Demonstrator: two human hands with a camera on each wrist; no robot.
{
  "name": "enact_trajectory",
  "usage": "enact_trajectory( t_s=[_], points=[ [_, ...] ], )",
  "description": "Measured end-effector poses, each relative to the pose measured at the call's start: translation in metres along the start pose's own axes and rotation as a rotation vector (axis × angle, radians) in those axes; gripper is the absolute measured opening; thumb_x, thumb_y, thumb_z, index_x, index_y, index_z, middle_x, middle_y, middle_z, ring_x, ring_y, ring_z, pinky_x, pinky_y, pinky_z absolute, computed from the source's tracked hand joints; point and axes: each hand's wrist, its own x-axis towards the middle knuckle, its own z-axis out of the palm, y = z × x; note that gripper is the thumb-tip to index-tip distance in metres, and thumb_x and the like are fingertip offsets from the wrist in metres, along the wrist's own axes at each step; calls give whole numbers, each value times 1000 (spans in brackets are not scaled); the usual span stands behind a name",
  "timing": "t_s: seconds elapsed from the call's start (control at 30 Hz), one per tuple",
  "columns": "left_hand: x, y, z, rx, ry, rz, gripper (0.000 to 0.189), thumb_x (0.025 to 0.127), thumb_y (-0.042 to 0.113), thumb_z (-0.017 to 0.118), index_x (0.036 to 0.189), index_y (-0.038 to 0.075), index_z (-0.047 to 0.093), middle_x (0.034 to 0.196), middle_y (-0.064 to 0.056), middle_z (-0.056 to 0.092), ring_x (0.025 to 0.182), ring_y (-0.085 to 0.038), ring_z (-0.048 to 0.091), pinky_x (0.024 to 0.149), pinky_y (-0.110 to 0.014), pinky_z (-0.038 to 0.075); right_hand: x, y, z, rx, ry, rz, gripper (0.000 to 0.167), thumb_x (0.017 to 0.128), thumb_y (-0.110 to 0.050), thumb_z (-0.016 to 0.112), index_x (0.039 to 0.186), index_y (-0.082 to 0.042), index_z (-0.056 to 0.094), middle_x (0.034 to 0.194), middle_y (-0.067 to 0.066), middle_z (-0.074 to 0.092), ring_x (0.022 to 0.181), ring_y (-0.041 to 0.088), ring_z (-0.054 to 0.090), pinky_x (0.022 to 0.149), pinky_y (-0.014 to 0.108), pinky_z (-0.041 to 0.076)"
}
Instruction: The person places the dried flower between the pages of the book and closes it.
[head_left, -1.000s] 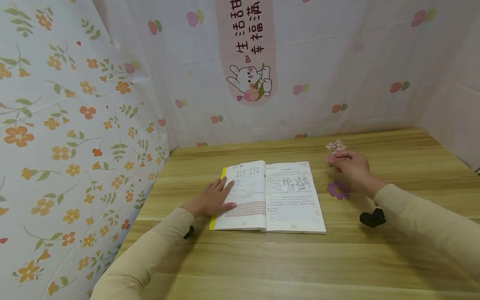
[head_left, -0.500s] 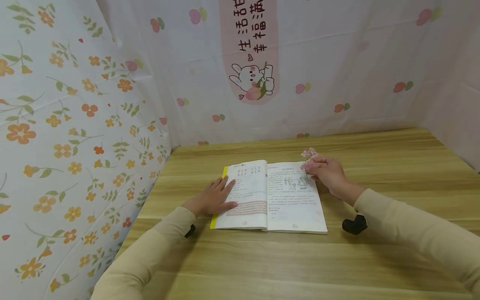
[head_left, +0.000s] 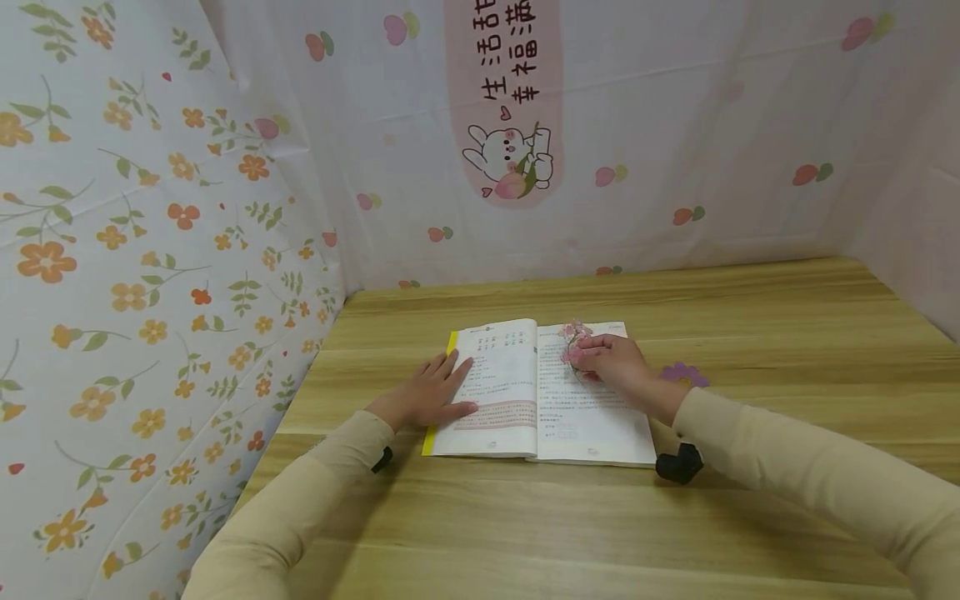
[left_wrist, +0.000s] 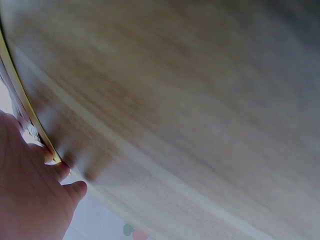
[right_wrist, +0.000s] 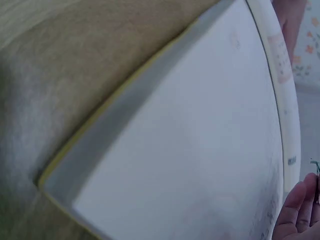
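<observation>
An open book (head_left: pixel 498 383) with a yellow cover edge lies on the table. My left hand (head_left: pixel 426 396) rests flat on its left page with fingers spread; in the left wrist view, fingertips (left_wrist: pixel 75 190) reach past the yellow edge. My right hand (head_left: pixel 615 367) is over the right page, pinching a sprig of small pink flowers (head_left: pixel 574 337) between thumb and fingers. The sprig overlaps the upper part of that page. In the right wrist view the right hand's fingers (right_wrist: pixel 295 207) show at the lower right, with a bit of green stem beside them.
A purple flower (head_left: pixel 684 374) lies on the wooden table (head_left: pixel 480 533), right of the book and partly behind the right wrist. Printed cloth (head_left: pixel 637 125) hangs along the back, and a floral cloth (head_left: pixel 150 317) along the left side. A black wrist strap piece (head_left: pixel 679 463) hangs under the right sleeve.
My right hand has carried the pink flower sprig leftward, from beside the book to over its right page. The left hand stays on the left page. The view has shifted slightly.
</observation>
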Motion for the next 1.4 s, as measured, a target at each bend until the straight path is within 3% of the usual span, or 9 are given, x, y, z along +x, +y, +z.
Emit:
enact_trajectory(
  t_s=[0.2, 0.53, 1.2, 1.4],
  points=[
    [1, 0, 1, 25, 3, -1, 88, 95, 69, 30, 157, 12, 5, 160, -20, 5, 146, -37, 8, 115, -48, 13, -1, 3, 12, -39, -7, 4, 32, 88, -9, 71, 115, 2, 59, 88, 4, 68, 73, 11, 59, 65, 23, 51],
    [1, -1, 2, 14, 9, -12, 87, 96, 68, 31, 157, 12, 5, 160, -19, 5, 146, -36, 8, 115, -49, 12, 2, 5, 26, -103, -58, 6, 23, 83, -4, 73, 103, 1, 63, 84, 7, 66, 69, 12, 59, 60, 24, 52],
    [-3, 3, -3, -12, 9, -4, 86, 96, 66, 33, 157, 10, 7, 160, -21, 6, 145, -38, 7, 115, -50, 11, 4, -4, 34, -191, -132, -9, 23, 80, 0, 73, 100, 3, 63, 73, 8, 65, 52, 11, 54, 49, 23, 46],
    [-2, 2, -2, -15, 10, -1, 86, 97, 65, 33, 157, 10, 6, 160, -21, 5, 145, -38, 8, 115, -50, 11, 2, -7, 31, -272, -122, -61, 24, 81, -5, 76, 99, 2, 62, 74, 9, 64, 54, 13, 56, 51, 25, 48]
  ],
)
